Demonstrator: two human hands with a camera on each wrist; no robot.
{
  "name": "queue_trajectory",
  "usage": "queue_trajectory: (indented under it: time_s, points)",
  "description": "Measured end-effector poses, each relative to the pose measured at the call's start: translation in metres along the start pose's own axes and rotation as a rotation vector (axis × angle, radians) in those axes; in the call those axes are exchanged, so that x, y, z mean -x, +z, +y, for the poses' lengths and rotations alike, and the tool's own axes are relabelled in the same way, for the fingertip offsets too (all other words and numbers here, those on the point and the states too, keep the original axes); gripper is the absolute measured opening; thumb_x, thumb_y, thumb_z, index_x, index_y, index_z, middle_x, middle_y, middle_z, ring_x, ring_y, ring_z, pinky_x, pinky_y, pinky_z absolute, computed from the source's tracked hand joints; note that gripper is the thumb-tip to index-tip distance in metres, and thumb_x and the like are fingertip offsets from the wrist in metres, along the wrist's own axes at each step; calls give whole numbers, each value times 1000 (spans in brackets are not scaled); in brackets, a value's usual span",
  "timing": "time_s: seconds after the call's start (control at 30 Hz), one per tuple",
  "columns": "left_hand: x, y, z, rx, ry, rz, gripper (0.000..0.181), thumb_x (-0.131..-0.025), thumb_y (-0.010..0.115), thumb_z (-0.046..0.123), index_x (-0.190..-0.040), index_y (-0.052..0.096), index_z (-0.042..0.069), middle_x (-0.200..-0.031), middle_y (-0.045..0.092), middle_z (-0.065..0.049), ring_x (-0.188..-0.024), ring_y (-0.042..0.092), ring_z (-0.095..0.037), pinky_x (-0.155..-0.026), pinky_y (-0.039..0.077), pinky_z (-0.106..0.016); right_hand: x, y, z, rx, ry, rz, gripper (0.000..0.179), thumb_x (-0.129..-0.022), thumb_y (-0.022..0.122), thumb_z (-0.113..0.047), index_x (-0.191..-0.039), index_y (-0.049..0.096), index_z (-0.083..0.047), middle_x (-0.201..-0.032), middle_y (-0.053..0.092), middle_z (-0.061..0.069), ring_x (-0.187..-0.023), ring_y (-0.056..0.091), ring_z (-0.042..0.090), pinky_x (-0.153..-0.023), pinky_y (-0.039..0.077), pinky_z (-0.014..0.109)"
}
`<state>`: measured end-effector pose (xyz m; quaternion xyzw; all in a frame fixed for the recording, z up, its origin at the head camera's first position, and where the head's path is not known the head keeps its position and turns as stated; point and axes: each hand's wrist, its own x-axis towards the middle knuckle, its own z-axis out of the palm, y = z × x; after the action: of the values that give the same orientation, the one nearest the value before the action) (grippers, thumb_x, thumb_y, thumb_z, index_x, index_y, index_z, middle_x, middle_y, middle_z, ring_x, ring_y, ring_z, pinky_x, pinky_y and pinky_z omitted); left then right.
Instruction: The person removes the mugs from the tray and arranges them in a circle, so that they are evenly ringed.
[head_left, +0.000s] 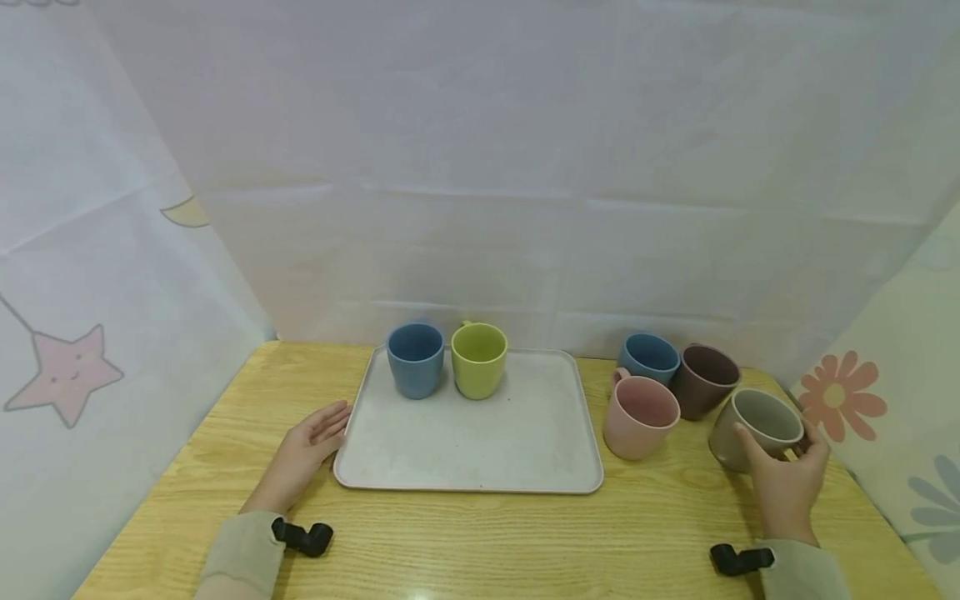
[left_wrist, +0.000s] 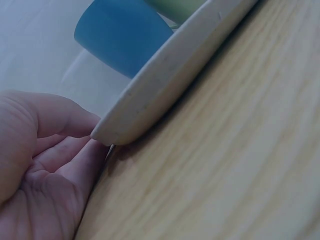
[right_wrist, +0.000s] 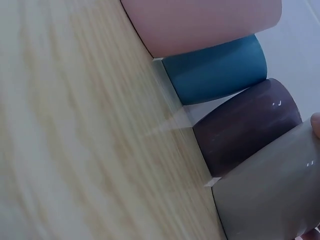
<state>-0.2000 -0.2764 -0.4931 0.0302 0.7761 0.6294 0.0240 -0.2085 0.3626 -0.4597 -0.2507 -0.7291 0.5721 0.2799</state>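
My right hand (head_left: 790, 483) grips a grey mug (head_left: 738, 442) at the far right, thumb on its near side and fingers around its right side. In the right wrist view, the grey mug (right_wrist: 275, 185) stands close to the wood, and only bits of the fingers show at the edge. My left hand (head_left: 303, 454) lies beside a white tray (head_left: 465, 442), its loosely extended fingers at the left rim. From the left wrist, the hand (left_wrist: 45, 165) has its fingertips right at the tray's edge (left_wrist: 145, 95). A blue mug (head_left: 416, 375) and a lime green mug (head_left: 480, 375) stand on the tray's back left.
Between the tray and the grey mug stand a pink mug (head_left: 636, 429), a second blue mug (head_left: 648, 358) and a dark brown mug (head_left: 701, 387), close together. A pale cloth (head_left: 480, 208) hangs behind the wooden table (head_left: 465, 542).
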Motion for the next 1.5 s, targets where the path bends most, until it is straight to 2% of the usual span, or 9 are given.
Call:
queue_trajectory:
  time_s: [0.13, 0.27, 0.43, 0.57, 0.8, 1.1, 1.23, 1.37, 1.5]
  points:
    - [0, 1, -2, -3, -3, 0, 57, -106, 51, 4, -158, 27, -4, -160, 33, -24, -146, 32, -37, -99, 42, -7, 2, 0, 0, 6, -90, 25, 91, -83, 86, -21, -155, 30, -15, -147, 32, -3, -130, 36, 9, -112, 37, 24]
    - [1, 2, 0, -8, -3, -1, 57, -106, 50, 4, -158, 27, -4, -160, 33, -24, -146, 32, -37, -99, 42, -7, 5, -1, -8, 19, -246, 41, 82, -86, 82, -19, -154, 36, -14, -153, 32, 5, -138, 34, 17, -119, 29, 30]
    - [1, 2, 2, -11, -11, 3, 57, -107, 49, 4, -158, 26, -4, -160, 32, -24, -147, 32, -37, -99, 42, -7, 13, 2, -21, 69, -487, 68, 62, -89, 76, -13, -145, 51, -2, -133, 47, -10, -127, 39, 6, -111, 31, 22]
    - [0, 1, 1, -3, -13, 6, 57, -106, 49, 3, -158, 26, -4, -160, 32, -24, -147, 32, -36, -99, 42, -7, 22, 11, -30, 63, -637, 60, 50, -85, 74, -1, -132, 61, 8, -118, 46, -21, -114, 42, -2, -99, 37, 18]
    - [-1, -1, -1, -1, -10, 6, 57, -106, 49, 4, -158, 26, -3, -160, 32, -23, -147, 31, -37, -100, 42, -7, 49, 28, -46, -34, -719, -118, 42, -81, 68, 19, -122, 62, 16, -115, 53, -10, -106, 56, 0, -92, 48, 8]
    - [-1, 0, -2, 0, -1, 2, 57, -106, 51, 4, -158, 27, -4, -160, 33, -23, -146, 32, -37, -99, 43, -8, 103, 53, -82, -124, -858, -312, 39, -76, 63, 31, -113, 60, 23, -107, 55, 32, -104, 56, 4, -90, 50, 9]
    - [-1, 0, -2, 6, 1, 0, 57, -106, 51, 4, -158, 27, -3, -160, 33, -23, -146, 32, -37, -99, 43, -8, 113, 73, -84, -105, -903, -400, 42, -74, 66, 30, -114, 61, 19, -111, 56, 33, -106, 56, 3, -92, 49, 9]
    - [-1, 0, -1, 13, -7, 0, 58, -106, 51, 5, -158, 26, -3, -161, 32, -23, -147, 32, -36, -99, 42, -7, 113, 99, -77, -108, -930, -483, 45, -74, 71, 26, -117, 63, 13, -115, 60, 28, -108, 59, 15, -93, 52, 15]
    - [0, 0, -1, 14, -11, 3, 58, -107, 51, 5, -159, 26, -2, -161, 32, -22, -147, 32, -35, -99, 42, -7, 119, 126, -78, -69, -840, -592, 49, -81, 77, 13, -126, 64, 2, -119, 61, 18, -109, 60, 26, -91, 59, 31]
